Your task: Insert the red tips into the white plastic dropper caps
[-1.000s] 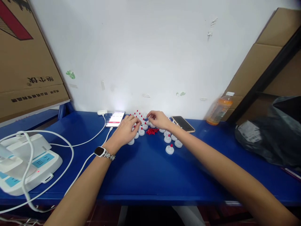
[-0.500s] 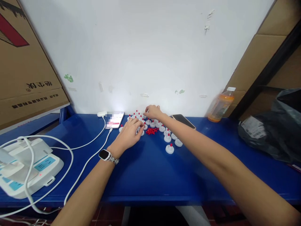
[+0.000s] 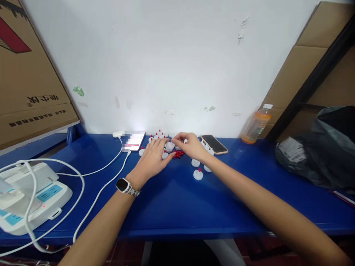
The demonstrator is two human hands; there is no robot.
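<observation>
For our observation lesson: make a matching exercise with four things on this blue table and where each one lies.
Things:
1. orange bottle
2. lit phone
3. dark phone
4. power strip

Places:
A. near left, looped with white cable
B. by the wall, left of the white caps
C. far right, against the cardboard
D. just right of the right hand

Pairs: 1-C, 2-B, 3-D, 4-A

Both forearms are bare; no sleeves are visible in the head view. The left hand (image 3: pixel 153 159) carries no rings that can be made out. A wristwatch (image 3: pixel 124 184) with a dark rectangular face and a silver metal link band sits on the left wrist. The right hand (image 3: pixel 191 147) and wrist are unadorned.
</observation>
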